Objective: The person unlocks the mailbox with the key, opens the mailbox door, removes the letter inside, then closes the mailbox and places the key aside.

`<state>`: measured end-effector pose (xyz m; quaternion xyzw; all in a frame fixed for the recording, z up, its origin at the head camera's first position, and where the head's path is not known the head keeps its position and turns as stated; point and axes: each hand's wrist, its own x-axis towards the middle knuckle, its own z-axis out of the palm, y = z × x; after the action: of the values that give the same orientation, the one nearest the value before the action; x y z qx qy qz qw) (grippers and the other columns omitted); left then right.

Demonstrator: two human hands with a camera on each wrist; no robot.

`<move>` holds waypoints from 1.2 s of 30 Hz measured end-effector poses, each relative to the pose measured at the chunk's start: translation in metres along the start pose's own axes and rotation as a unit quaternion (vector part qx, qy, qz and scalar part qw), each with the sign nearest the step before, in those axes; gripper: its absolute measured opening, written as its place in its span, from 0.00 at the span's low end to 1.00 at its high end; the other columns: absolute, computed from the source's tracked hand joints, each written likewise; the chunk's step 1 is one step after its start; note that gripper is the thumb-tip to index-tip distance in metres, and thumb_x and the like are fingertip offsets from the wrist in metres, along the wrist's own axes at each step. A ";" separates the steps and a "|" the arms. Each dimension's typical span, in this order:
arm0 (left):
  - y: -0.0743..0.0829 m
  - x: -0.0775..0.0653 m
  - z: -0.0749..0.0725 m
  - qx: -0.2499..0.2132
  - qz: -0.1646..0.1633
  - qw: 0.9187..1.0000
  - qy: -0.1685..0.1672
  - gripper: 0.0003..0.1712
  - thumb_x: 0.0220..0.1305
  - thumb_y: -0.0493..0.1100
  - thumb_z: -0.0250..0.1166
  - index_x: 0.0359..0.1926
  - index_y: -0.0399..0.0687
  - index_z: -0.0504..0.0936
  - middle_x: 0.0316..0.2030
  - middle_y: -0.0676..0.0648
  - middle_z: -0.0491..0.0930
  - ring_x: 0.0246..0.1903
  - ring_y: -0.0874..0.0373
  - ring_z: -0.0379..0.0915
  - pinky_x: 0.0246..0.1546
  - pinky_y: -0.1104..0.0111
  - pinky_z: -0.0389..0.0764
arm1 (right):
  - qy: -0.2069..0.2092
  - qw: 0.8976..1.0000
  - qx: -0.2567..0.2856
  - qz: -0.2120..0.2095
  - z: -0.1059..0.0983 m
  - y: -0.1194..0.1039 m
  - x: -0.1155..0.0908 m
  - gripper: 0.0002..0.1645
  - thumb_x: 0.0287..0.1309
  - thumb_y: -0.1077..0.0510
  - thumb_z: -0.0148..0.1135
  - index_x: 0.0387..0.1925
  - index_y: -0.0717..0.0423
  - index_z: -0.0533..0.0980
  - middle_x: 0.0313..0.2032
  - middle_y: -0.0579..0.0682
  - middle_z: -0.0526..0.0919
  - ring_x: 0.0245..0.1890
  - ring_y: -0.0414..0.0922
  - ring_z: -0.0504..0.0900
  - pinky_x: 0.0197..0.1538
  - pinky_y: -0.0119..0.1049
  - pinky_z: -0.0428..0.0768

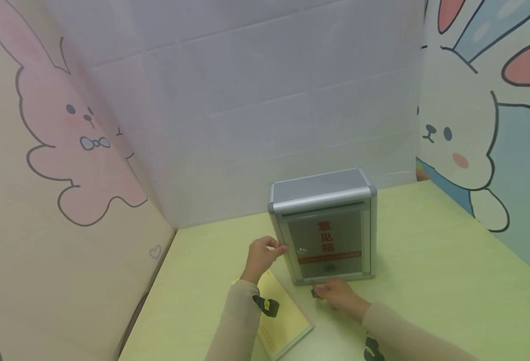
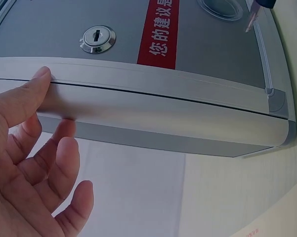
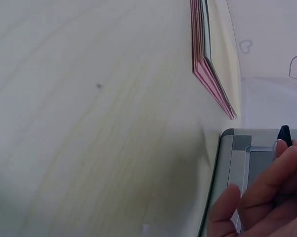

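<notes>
A silver-framed suggestion box with a grey front panel and red characters stands upright on the table. Its round keyhole lock sits near the left edge of the front, with no key in it. My left hand holds that left edge, thumb on the front frame and fingers curled at the side. Low in front of the box, my right hand pinches a small key with a dark head. The key's metal tip shows in the left wrist view, apart from the lock.
A yellow-covered stack of paper with pink edges lies beneath my left forearm, left of the box. The pale table extends to the right. A white sheet hangs behind, and walls with cartoon rabbits flank both sides.
</notes>
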<state>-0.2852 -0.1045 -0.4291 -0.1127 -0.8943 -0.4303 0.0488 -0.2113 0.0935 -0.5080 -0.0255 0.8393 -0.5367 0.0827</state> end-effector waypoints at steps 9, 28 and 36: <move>-0.001 0.000 -0.001 -0.041 -0.010 0.999 0.002 0.16 0.55 0.41 0.72 0.36 0.37 0.75 0.34 0.45 0.79 0.33 0.53 0.76 0.31 0.65 0.79 | -0.004 0.999 -0.051 -0.005 -0.005 0.005 0.003 0.25 0.61 0.58 0.58 0.11 0.49 0.62 0.10 0.41 0.61 0.13 0.38 0.58 0.20 0.30 0.59; -0.003 0.000 -0.003 -0.017 0.034 0.999 -0.001 0.11 0.56 0.41 0.71 0.33 0.39 0.80 0.31 0.48 0.82 0.36 0.53 0.76 0.37 0.61 0.77 | -0.032 0.990 -0.136 0.023 -0.008 0.020 0.010 0.28 0.60 0.57 0.61 0.08 0.49 0.60 0.08 0.40 0.60 0.11 0.36 0.56 0.18 0.27 0.56; -0.002 0.001 -0.003 -0.009 0.024 1.000 -0.004 0.11 0.55 0.42 0.72 0.32 0.39 0.80 0.30 0.48 0.81 0.36 0.53 0.76 0.37 0.62 0.76 | -0.036 0.989 -0.142 0.037 -0.010 0.020 0.011 0.29 0.58 0.55 0.63 0.08 0.48 0.59 0.09 0.39 0.59 0.12 0.36 0.55 0.18 0.26 0.55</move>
<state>-0.2872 -0.1078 -0.4291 -0.1365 -0.8876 -0.4365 0.0550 -0.2226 0.1096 -0.5232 -0.0251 0.9040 -0.4072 0.1280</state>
